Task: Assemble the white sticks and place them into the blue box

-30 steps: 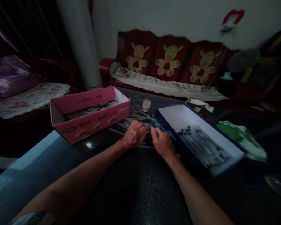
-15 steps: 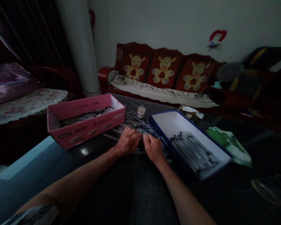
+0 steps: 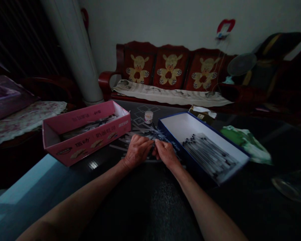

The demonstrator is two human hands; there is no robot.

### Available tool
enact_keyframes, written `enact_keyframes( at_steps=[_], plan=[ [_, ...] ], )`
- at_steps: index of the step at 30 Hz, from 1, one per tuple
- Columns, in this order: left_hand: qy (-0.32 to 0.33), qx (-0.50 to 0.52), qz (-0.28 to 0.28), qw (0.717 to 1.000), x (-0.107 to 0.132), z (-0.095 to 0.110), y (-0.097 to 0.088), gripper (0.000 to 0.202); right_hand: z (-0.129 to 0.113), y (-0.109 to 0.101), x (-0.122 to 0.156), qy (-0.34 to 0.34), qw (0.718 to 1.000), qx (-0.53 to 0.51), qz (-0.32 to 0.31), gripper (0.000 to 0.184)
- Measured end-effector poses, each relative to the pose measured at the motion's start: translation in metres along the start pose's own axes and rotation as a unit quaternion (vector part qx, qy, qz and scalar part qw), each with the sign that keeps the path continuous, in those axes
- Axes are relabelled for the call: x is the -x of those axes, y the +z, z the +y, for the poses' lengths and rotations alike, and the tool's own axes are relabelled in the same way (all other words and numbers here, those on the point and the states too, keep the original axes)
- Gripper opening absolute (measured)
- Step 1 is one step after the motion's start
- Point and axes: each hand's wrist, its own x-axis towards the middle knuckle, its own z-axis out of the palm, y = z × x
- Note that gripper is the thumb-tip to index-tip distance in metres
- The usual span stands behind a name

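Observation:
My left hand (image 3: 136, 150) and my right hand (image 3: 167, 154) rest close together on a dark table, fingers curled and pinching thin pale sticks from a loose pile (image 3: 145, 134) that lies just beyond them. What exactly the fingers hold is hard to make out in the dim light. To the right stands a blue box with a white inside (image 3: 180, 125), holding a neat row of similar sticks (image 3: 208, 154). On the left stands a pink cardboard box (image 3: 90, 140) with more sticks inside.
A small white jar (image 3: 148, 117) stands behind the pile. A green and white bag (image 3: 245, 142) lies right of the blue box. A red wooden sofa (image 3: 170, 70) with bear cushions, a white pillar (image 3: 72, 50) and a fan (image 3: 240, 65) stand beyond the table.
The camera has shifted, so the scene sits a little differently in view. Both hands stay together at the stick pile, fingers working slightly.

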Motion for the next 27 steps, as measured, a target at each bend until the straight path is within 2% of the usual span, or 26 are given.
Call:
enact_keyframes(
  at_steps=[7, 12, 14, 16, 18, 20, 22, 24, 26, 27],
  plan=[
    [0.006, -0.020, 0.002, 1.000, -0.004, 0.003, -0.002, 0.018, 0.004, 0.004, 0.000, 0.049, 0.998, -0.038, 0.011, 0.050],
    [-0.003, 0.022, 0.033, 0.999, -0.007, 0.006, -0.005, 0.017, 0.004, -0.005, -0.006, 0.098, 0.985, -0.120, 0.078, 0.045],
    [-0.062, 0.070, 0.060, 0.994, -0.006, 0.007, -0.004, 0.014, 0.001, -0.008, -0.007, 0.102, 0.973, -0.176, 0.106, 0.045],
    [-0.172, 0.141, 0.078, 0.972, -0.006, 0.006, -0.001, 0.018, -0.001, -0.009, -0.007, 0.089, 0.968, -0.211, 0.103, 0.047],
    [-0.288, 0.236, 0.083, 0.925, -0.006, 0.005, 0.002, 0.025, -0.002, -0.005, -0.005, 0.071, 0.974, -0.206, 0.068, 0.048],
    [-0.366, 0.338, 0.091, 0.862, -0.009, 0.002, 0.004, 0.034, -0.001, 0.001, -0.002, 0.052, 0.984, -0.170, 0.015, 0.046],
    [-0.408, 0.436, 0.106, 0.795, -0.013, 0.000, 0.004, 0.037, -0.002, 0.005, 0.001, 0.040, 0.992, -0.118, -0.038, 0.044],
    [-0.445, 0.529, 0.098, 0.716, -0.018, -0.004, 0.002, 0.033, -0.005, 0.000, 0.002, 0.031, 0.995, -0.055, -0.076, 0.044],
    [-0.479, 0.594, 0.081, 0.641, -0.023, -0.007, 0.000, 0.027, -0.011, -0.014, 0.001, 0.005, 0.995, 0.024, -0.092, 0.044],
    [-0.491, 0.610, 0.074, 0.617, -0.025, -0.009, -0.002, 0.024, -0.014, -0.024, 0.001, -0.018, 0.993, 0.069, -0.095, 0.041]
  ],
)
